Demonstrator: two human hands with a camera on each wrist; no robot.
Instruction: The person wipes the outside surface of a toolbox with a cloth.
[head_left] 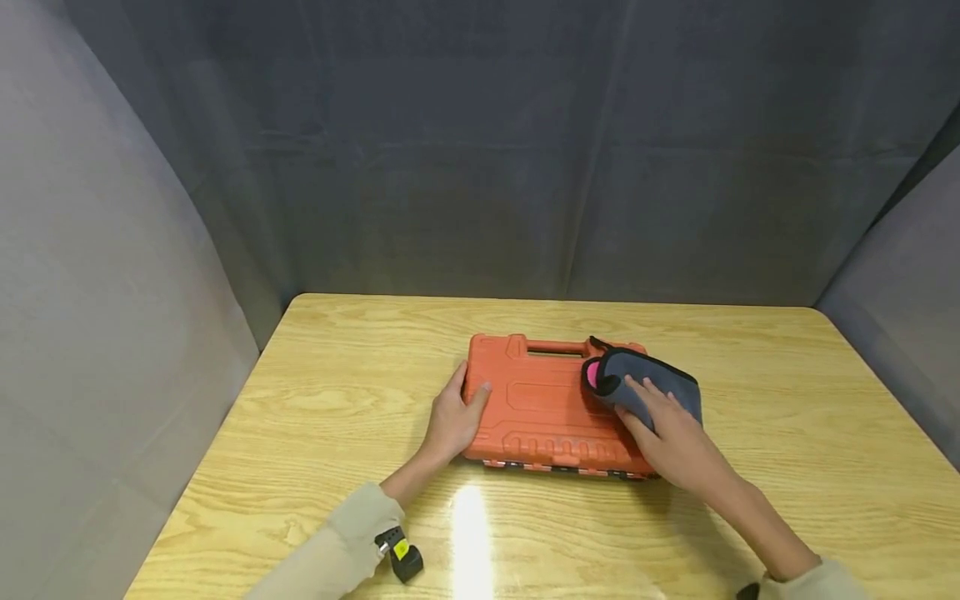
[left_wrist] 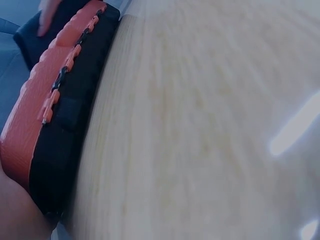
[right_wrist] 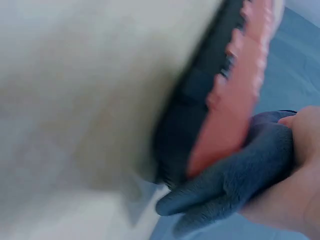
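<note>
We see a closed orange moulded-plastic tool case (head_left: pixel 547 408) lying flat near the middle of the pale wood-grain desk (head_left: pixel 787 433), its long axis running left to right and its handle slot on the far edge. Our right hand (head_left: pixel 671 437) is the nearer one to the folded grey fleece cloth (head_left: pixel 648 383): its fingers (head_left: pixel 648 398) lie nearly straight on top of the cloth, pressing it onto the right end of the lid, so the cloth sits under and just beyond the fingertips. A pink underside shows where the cloth's left edge curls. Our left hand (head_left: pixel 453 417) rests against the case's left end, thumb on the lid, fingers loosely bent along the side wall; how firmly it holds we cannot tell. The left wrist view shows only the case's black front band and latches, blurred. The right wrist view is smeared, and the case's far right corner is hidden beneath the cloth.
</note>
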